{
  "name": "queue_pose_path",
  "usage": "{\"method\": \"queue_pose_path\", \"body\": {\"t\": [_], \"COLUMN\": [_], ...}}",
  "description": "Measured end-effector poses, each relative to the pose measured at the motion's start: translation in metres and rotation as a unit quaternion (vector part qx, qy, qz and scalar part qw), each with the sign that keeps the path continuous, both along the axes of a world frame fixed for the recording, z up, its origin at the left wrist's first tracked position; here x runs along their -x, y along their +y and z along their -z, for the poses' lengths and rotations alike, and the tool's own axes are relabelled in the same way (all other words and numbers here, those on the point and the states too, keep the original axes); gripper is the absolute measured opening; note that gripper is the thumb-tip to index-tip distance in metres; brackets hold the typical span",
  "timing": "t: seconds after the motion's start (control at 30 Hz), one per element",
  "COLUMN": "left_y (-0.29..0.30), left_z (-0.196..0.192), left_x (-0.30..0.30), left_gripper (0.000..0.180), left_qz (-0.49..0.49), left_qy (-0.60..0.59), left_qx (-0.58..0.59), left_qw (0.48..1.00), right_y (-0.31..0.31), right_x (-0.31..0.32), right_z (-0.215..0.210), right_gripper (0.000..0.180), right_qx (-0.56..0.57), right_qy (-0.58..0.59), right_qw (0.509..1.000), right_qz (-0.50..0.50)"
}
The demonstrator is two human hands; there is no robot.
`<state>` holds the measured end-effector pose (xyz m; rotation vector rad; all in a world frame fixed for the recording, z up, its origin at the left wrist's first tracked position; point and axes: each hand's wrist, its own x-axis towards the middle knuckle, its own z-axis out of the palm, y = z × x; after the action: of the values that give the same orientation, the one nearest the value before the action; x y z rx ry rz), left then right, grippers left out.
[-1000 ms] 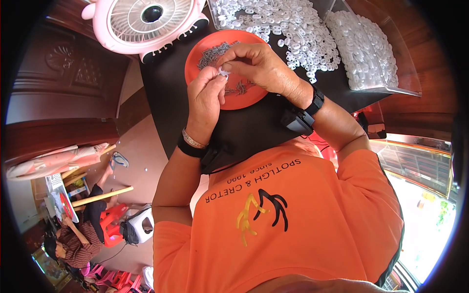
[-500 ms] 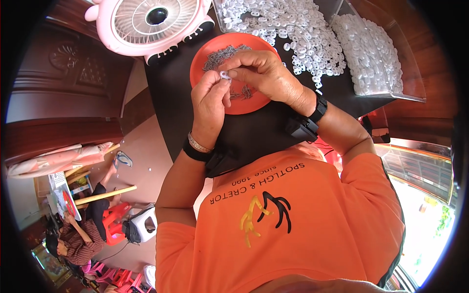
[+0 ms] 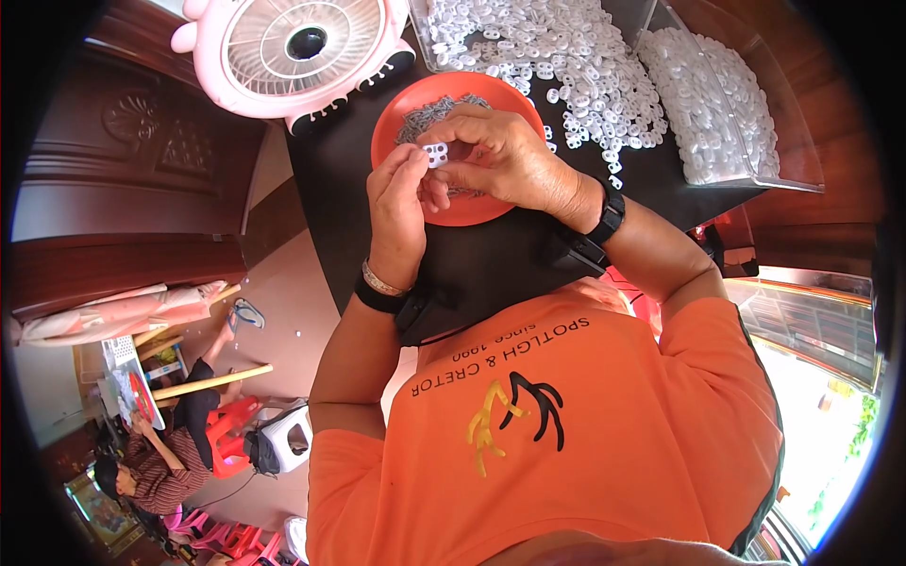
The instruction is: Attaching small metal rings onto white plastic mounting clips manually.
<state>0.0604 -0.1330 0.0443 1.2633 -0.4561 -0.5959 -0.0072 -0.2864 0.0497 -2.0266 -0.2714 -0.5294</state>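
Over the red plate (image 3: 389, 113), my two hands meet around a small white plastic piece with several dark holes (image 3: 435, 156). My left hand (image 3: 401, 189) pinches its left side between thumb and fingertips. The curled index finger and thumb of my right hand (image 3: 510, 156) close on it from above and below; their exact contact is partly hidden. A heap of small grey metal pieces (image 3: 434, 118), like pins or screws, lies in the plate, partly covered by my hands.
Many white two-holed pieces (image 3: 604, 94) spread over the black table (image 3: 326, 203) beyond the plate. A clear bin of them (image 3: 713, 113) stands at the right, a pink fan (image 3: 307, 47) at the far left. Another person (image 3: 170, 472) sits at the lower left near stools (image 3: 231, 434).
The white piece has turned so its holed face shows. My right thumb and index finger have spread somewhat around it, and my left fingers have shifted slightly. The view has moved a little.
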Motion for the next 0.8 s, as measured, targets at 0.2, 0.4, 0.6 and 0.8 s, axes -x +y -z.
{"method": "queue_pose_path", "body": {"t": [0.2, 0.4, 0.6, 0.8], "left_y": [-0.001, -0.002, 0.0, 0.002], "left_z": [0.006, 0.005, 0.01, 0.009], "left_x": [-0.003, 0.001, -0.001, 0.001], "left_gripper": [0.019, 0.024, 0.024, 0.023], "left_qz": [0.01, -0.004, 0.009, 0.012], "left_qy": [-0.01, -0.044, -0.051, -0.047], "left_qx": [0.008, -0.039, -0.026, -0.011], "left_qw": [1.0, 0.998, 0.998, 0.999], "right_y": [0.002, 0.008, 0.008, 0.01], "right_x": [-0.001, 0.002, 0.004, 0.007], "right_z": [0.001, -0.004, -0.001, -0.003], "right_gripper": [0.032, 0.029, 0.031, 0.026], "right_qx": [0.011, 0.1, 0.131, 0.142], "right_qy": [-0.033, -0.065, -0.091, -0.089], "right_qw": [0.999, 0.991, 0.984, 0.984], "right_qz": [0.015, 0.068, 0.075, 0.067]}}
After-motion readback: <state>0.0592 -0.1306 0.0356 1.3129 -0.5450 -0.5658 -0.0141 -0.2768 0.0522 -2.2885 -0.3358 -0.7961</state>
